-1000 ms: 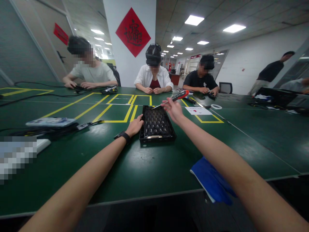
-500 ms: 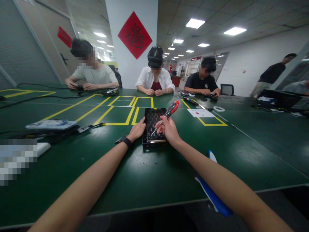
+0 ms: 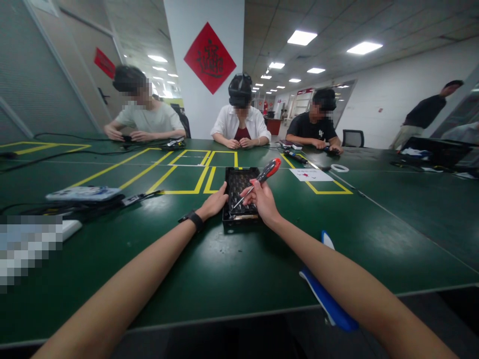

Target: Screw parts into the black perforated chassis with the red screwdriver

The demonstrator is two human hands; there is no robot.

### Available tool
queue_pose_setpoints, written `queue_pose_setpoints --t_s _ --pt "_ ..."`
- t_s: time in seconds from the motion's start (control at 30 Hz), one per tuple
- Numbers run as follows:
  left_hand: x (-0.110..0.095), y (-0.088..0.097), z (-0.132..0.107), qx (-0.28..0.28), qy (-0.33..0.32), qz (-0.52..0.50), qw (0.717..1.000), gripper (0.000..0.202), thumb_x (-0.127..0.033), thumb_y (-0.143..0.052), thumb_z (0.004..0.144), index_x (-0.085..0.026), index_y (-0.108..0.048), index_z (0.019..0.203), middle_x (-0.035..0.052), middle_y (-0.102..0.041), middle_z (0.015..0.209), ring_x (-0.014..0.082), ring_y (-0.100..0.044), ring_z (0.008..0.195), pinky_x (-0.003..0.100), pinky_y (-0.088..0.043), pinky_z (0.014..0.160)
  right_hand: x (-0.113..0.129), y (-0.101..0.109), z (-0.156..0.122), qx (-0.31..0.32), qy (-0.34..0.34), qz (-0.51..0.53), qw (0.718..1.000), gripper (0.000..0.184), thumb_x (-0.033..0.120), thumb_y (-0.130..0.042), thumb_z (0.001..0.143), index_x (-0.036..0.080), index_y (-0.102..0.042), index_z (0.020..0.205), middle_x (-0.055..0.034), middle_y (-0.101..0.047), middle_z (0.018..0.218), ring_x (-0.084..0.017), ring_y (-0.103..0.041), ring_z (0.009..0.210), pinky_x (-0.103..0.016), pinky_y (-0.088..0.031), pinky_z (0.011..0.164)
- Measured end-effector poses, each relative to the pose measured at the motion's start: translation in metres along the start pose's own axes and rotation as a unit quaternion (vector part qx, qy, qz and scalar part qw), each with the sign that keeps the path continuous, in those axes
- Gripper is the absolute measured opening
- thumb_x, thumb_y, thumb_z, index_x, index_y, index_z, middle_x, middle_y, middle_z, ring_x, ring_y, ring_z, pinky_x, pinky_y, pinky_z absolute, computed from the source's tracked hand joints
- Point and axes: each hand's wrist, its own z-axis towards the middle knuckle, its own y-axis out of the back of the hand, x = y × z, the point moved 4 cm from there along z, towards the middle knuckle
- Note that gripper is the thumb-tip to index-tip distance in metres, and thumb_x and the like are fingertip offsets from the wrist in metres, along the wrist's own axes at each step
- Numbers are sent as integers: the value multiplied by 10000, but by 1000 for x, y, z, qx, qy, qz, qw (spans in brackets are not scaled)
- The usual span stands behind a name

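Observation:
A black open-topped rectangular case [image 3: 241, 218] lies on the green table in front of me, its inside filled with rows of small shapes too fine to name. My left hand [image 3: 214, 203] grips the case's left side, thumb up by the rim and the other fingers partly hidden. Closed around a screwdriver [image 3: 268, 170] with a red and black handle, my right hand [image 3: 265, 203] is over the case's right side. The screwdriver slants down to the left, its tip inside the near left part of the case; whether it touches a screw I cannot tell.
Yellow tape lines mark the green table [image 3: 209, 284]. At the left are cables and a flat light-blue box [image 3: 82, 193]. A blue and white object [image 3: 329, 301] lies under my right forearm. Paper [image 3: 310, 175] and a white ring [image 3: 340, 168] lie right. Three people sit opposite.
The view has shifted slightly. Both hands stay at the case, and the screwdriver keeps nearly the same slant with its tip in the same corner area.

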Motion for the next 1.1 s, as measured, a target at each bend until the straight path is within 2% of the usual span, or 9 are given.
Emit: queue_pose_setpoints --t_s 0.2,0.43,0.53,0.63,0.73,0.87,0.93,1.03,1.1 --pt "3 -2 -3 -3 20 -3 1000 725 -301 -403 768 -164 -218 1455 50 -330 1458 258 -425 1272 329 -351 1005 9 -7 -8 27 52 -11 998 276 466 -439 876 212 -401 978 44 -622 656 -75 -583 470 -186 -423 467" --pt "1 -4 -6 -18 11 -17 1000 686 -293 -400 781 -157 -268 1440 59 -364 1446 260 -377 1307 359 -312 1057 6 -7 -11 25 21 -24 999 274 465 -465 865 210 -412 951 53 -613 599 -87 -577 418 -181 -394 419" --pt "-9 1 -12 -43 -32 -30 998 659 -236 -437 767 -133 -328 1409 77 -355 1455 237 -340 1330 349 -273 1098 5 -5 -10 23 25 -24 999 295 485 -461 861 210 -413 956 40 -634 626 -86 -586 430 -175 -394 420" --pt "-32 13 -26 -108 -128 -29 985 572 -240 -524 754 -167 -452 1317 75 -378 1443 225 -327 1335 372 -242 1118 5 -4 -9 13 33 -32 999 319 504 -459 854 208 -413 963 34 -643 641 -77 -582 435 -168 -395 424" --pt "-56 20 -45 -159 -175 -72 969 374 -342 -557 791 -187 -600 1128 69 -596 1219 218 -525 1145 391 -371 1023 5 -2 -9 -6 45 -38 998 320 501 -464 853 207 -414 969 46 -625 625 -66 -567 432 -166 -400 435" --pt "-72 6 -57 -24 -157 -140 977 291 -412 -670 708 -141 -690 813 49 -695 775 173 -625 711 312 -501 723 5 -3 -9 -13 57 -38 998 301 487 -463 858 210 -415 965 54 -608 618 -61 -542 420 -171 -403 437" --pt "-75 4 -59 -14 -153 -156 976 289 -407 -701 680 -142 -689 795 48 -692 764 164 -621 688 298 -501 688 6 -3 -10 -18 64 -41 997 300 488 -464 856 212 -416 965 54 -604 626 -59 -539 424 -171 -403 438" --pt "-77 8 -60 -66 -171 -149 972 314 -391 -742 636 -160 -682 840 53 -686 855 169 -620 781 297 -495 738 8 -5 -11 -13 72 -48 996 306 490 -473 848 216 -416 971 61 -595 629 -51 -520 418 -167 -400 435" --pt "-77 9 -60 -69 -171 -138 973 329 -393 -750 624 -156 -669 838 40 -677 807 152 -604 732 276 -486 692 10 -6 -12 -1 76 -53 996 304 486 -478 848 217 -417 976 66 -589 623 -46 -503 405 -164 -398 428"
